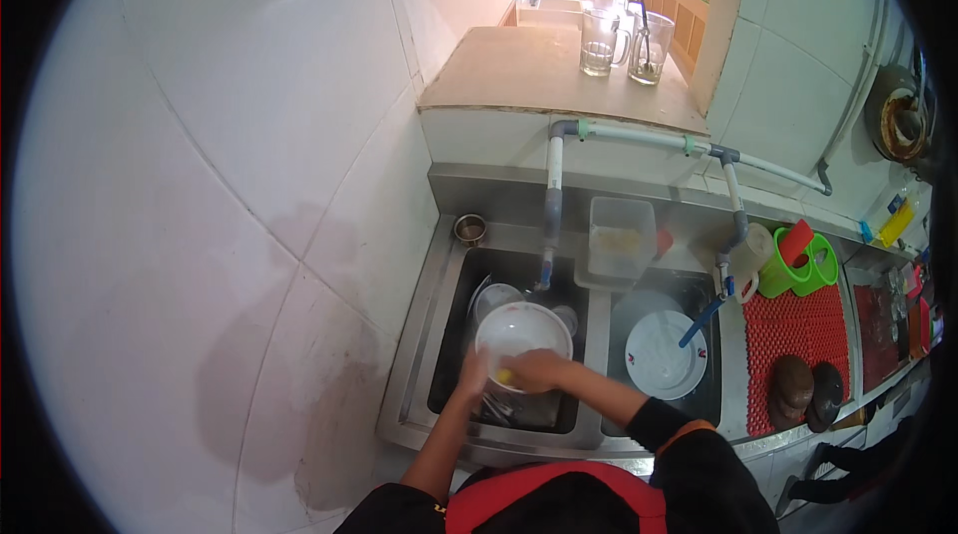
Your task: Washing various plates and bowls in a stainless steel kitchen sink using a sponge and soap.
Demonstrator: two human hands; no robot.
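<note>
My left hand point(474, 373) grips the left rim of a white bowl point(524, 328) above the left sink basin point(447, 354). Inside the bowl, my right hand point(535, 371) presses a small yellow sponge or scrubber point(505, 376), mostly covered by the fingers, near the front rim. Beneath and behind the bowl are a clear container point(498, 297), a drinking glass point(566, 318) and several pieces of cutlery point(498, 408). A second white bowl point(666, 358) with small red marks sits in the right basin, under a blue hose point(700, 322).
PVC pipes point(636, 135) with taps reach over both basins. A plastic tub point(621, 238) stands between them at the back, a metal cup point(471, 230) at back left. To the right are green holders point(797, 268), a red mat point(793, 324) and dark rounded objects point(791, 388). Glass mugs point(599, 47) occupy the ledge.
</note>
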